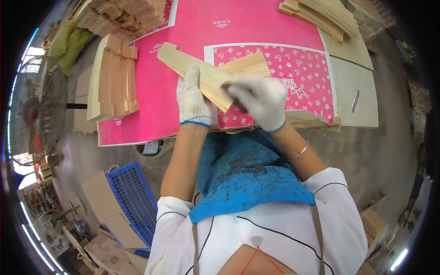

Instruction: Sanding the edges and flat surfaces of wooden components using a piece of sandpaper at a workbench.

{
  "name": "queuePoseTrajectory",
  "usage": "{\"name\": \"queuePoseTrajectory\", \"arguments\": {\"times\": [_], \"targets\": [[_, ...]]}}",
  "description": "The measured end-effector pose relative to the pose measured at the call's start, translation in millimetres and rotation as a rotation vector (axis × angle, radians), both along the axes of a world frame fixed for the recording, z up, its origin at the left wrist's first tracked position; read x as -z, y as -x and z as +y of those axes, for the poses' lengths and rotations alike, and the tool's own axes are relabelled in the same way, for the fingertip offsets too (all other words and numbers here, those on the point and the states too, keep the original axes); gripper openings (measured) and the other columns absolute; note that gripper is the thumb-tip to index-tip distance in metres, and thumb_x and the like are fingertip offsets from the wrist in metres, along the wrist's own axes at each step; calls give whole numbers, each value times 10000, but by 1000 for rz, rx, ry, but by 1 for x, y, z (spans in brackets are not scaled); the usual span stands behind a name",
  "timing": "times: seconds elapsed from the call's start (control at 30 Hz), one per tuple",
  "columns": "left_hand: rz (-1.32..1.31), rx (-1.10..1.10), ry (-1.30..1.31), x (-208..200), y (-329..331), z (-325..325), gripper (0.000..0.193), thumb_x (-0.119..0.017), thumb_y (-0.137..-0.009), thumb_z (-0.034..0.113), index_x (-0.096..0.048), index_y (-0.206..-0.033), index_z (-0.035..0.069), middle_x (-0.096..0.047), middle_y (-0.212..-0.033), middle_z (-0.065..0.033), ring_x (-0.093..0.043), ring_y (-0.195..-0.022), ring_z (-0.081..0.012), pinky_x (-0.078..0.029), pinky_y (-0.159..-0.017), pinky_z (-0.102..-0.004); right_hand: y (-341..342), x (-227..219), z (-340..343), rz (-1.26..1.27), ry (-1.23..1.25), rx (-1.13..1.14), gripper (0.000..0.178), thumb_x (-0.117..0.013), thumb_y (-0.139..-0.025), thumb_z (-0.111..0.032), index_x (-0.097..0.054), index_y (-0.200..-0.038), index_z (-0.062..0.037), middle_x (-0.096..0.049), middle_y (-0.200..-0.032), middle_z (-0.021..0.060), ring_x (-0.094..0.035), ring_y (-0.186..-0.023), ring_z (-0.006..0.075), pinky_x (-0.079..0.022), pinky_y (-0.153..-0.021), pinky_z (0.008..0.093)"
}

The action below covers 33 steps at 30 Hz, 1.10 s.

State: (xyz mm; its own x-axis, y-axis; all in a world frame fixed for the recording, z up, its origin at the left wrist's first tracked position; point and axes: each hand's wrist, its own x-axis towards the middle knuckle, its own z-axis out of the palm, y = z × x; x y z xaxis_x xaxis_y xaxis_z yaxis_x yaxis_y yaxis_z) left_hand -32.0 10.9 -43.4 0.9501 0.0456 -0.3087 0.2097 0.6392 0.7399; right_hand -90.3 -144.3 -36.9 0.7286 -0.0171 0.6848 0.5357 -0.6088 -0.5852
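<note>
My left hand, in a white knit glove with a blue cuff, grips a pale wooden board with a notched far end. The board is held tilted above the table, its near end toward my right hand. That hand, gloved too and smeared by motion, is closed around a dark red-brown piece of sandpaper at the board's near right edge. Another pale wooden piece lies on the patterned sheet behind my right hand.
The table bears a pink cover. A row of shaped wooden pieces stands at left, with a larger stack behind. More wooden pieces lie far right, near a small metal blade-like tool. A fan and blue crate are left.
</note>
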Motion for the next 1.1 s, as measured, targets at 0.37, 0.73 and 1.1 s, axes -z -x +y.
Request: {"name": "queuePoseTrajectory", "arguments": {"times": [0.37, 0.73, 1.1], "targets": [[-106, -101, -240, -15, -4, -4, 419, -624, -947, 201, -477, -1297, 26, -586, -1093, -92, -604, -990, -192, -527, -837, -366, 14, -3, 12, 52, -165, -123, 110, -742, -833, -56, -667, -907, -25, -645, -685, 71, -616, -591, 113, -480, -543, 268], [-227, -26, -365, -40, 1, 28, 464, -619, -955, 209, -453, -1348, 27, -569, -1167, -77, -590, -1036, -189, -508, -900, -354, -33, 2, -28, 277, -516, 152, 226, -705, -868, -186, -672, -999, -5, -721, -893, 117, -684, -790, 152, -520, -731, 292], [-322, -99, -492, -54, -4, 49, 505, -637, -946, 229, -449, -1367, 22, -564, -1182, -72, -576, -1059, -163, -492, -910, -323, -21, -6, 18, 453, -768, -108, 185, -690, -890, -152, -673, -994, -1, -695, -889, 49, -617, -805, 68, -513, -712, 254]]}}
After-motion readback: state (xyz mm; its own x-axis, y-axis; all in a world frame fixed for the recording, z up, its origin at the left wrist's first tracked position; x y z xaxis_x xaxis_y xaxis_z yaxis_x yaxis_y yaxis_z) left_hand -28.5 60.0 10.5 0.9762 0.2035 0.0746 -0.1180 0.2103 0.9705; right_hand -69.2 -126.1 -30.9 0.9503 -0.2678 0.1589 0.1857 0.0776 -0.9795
